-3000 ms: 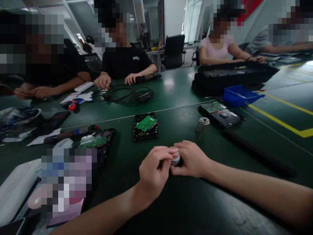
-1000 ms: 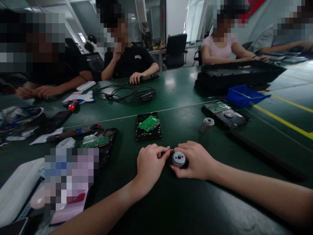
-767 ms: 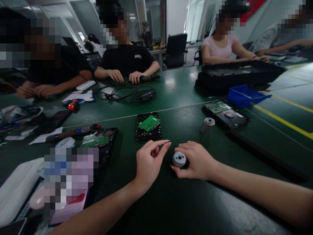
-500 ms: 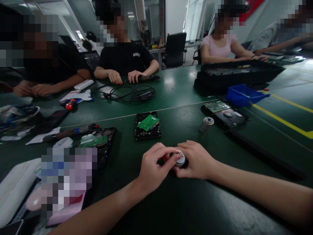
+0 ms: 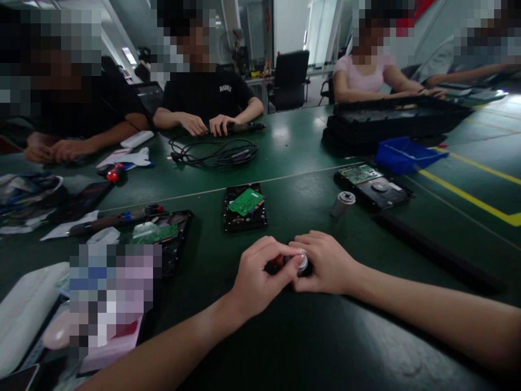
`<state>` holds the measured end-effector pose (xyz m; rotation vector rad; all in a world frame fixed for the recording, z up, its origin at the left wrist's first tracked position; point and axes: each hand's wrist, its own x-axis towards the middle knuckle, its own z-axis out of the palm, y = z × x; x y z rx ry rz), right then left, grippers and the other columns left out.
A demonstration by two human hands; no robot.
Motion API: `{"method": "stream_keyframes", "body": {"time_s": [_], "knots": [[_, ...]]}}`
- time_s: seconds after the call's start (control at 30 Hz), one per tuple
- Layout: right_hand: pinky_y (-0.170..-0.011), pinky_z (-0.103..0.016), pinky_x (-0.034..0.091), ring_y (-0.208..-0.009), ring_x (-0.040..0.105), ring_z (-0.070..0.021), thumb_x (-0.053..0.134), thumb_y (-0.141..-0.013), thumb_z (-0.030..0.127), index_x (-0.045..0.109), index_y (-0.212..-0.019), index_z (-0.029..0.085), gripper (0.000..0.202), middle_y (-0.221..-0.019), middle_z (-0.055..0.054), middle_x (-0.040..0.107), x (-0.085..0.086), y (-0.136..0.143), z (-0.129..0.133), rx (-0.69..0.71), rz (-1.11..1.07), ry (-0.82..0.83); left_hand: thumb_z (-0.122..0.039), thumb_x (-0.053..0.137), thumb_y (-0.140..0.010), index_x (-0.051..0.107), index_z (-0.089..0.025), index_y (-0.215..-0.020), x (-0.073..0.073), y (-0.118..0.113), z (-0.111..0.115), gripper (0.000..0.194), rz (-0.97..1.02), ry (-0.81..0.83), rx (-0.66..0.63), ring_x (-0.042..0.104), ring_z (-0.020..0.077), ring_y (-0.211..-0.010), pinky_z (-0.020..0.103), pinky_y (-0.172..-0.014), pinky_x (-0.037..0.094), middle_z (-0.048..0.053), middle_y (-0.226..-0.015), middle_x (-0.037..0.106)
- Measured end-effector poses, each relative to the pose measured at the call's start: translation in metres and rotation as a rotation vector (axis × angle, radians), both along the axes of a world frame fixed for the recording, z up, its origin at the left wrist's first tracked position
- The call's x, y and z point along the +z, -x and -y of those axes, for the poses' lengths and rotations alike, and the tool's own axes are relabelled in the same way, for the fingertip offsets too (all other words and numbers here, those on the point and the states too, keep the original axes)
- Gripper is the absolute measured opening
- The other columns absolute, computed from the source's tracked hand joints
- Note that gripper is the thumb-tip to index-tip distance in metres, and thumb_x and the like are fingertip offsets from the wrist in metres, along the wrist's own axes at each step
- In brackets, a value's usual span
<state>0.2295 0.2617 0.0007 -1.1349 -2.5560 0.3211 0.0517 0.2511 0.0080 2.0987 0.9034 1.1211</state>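
Note:
Between my hands stands a silver metal cylinder point(image 5: 302, 262), mostly covered so that only part of its round top shows. My right hand point(image 5: 323, 263) is wrapped around its side. With thumb and fingertips, my left hand point(image 5: 260, 274) pinches at the rim of the top; whether a small part sits under those fingertips is hidden. Beyond my right hand, a second silver metal cylinder point(image 5: 343, 204) stands upright on the green table point(image 5: 293, 336). A hard drive point(image 5: 245, 221) with a loose green circuit board point(image 5: 246, 201) on it lies past my left hand.
Another hard drive point(image 5: 376, 187) lies to the right, near a blue bin point(image 5: 407, 155) and a long black strip point(image 5: 435, 250). At left are a further drive point(image 5: 185, 239), an electric screwdriver point(image 5: 118, 218) and a white case point(image 5: 30, 309). Co-workers sit across, near a coiled cable point(image 5: 220, 155).
My left fingertips have shifted slightly on the cylinder's top, with the thumb now lying further over its rim. My right hand keeps its hold. The view has moved a little.

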Motion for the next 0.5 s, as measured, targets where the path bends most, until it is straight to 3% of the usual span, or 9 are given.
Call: {"method": "stream_keyframes", "body": {"time_s": [0.33,0.5], "knots": [[-0.064,-0.029,0.03,-0.065,0.052,-0.0157,0.059,-0.071,0.042,0.055,-0.076,0.018,0.025,-0.071,0.0,0.057,-0.0014,-0.0011,0.0002,0.013,-0.005,-0.013,-0.022,0.061,-0.082,0.067,-0.017,-0.094,-0.0017,-0.0001,-0.0004,0.014,0.012,0.078,-0.026,0.05,0.0089,-0.058,0.02,-0.054,0.04,0.0,-0.07,0.061],[-0.064,-0.029,0.03,-0.065,0.052,-0.0158,0.058,-0.071,0.042,0.055,-0.074,0.018,0.024,-0.07,-0.001,0.057,-0.0014,-0.0009,0.0005,0.003,0.012,-0.001,-0.022,0.063,-0.081,0.068,-0.016,-0.087,-0.001,-0.0007,-0.0007,0.01,0.008,0.019,0.016,0.047,0.0091,-0.057,0.021,-0.054,0.038,-0.002,-0.062,0.051]]}}
